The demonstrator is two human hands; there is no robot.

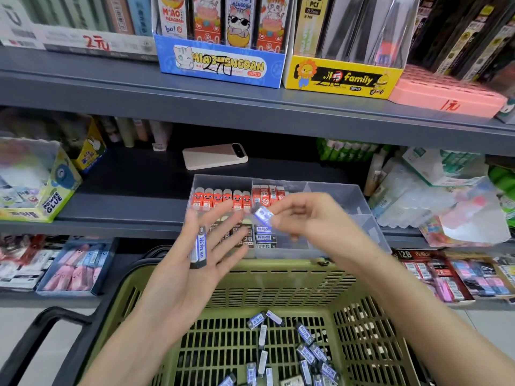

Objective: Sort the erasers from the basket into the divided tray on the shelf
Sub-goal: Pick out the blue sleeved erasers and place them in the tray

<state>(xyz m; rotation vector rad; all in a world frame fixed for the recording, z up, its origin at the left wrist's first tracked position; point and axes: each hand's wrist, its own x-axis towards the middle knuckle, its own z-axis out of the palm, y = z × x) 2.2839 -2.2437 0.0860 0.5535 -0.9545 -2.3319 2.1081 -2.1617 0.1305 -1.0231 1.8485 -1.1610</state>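
Note:
A green plastic basket (278, 277) with several blue-and-white erasers (305, 334) on its bottom stands below the shelf. Above it, the clear divided tray (345, 193) holds rows of red erasers (220, 197), brown 2B erasers and a few blue ones (263, 236). My left hand (203, 260) is palm-up over the basket's far rim, fingers straight, with one blue eraser (199, 247) lying along it. My right hand (301, 218) pinches another blue eraser (263, 214), blurred, over the tray's middle compartments.
A pink phone (214, 156) lies on the shelf behind the tray. A glue box (53, 193) stands at left and plastic-wrapped packs (434, 196) at right. Boxes of erasers (75, 268) fill the lower shelf. The basket's black handle (44, 327) juts out at lower left.

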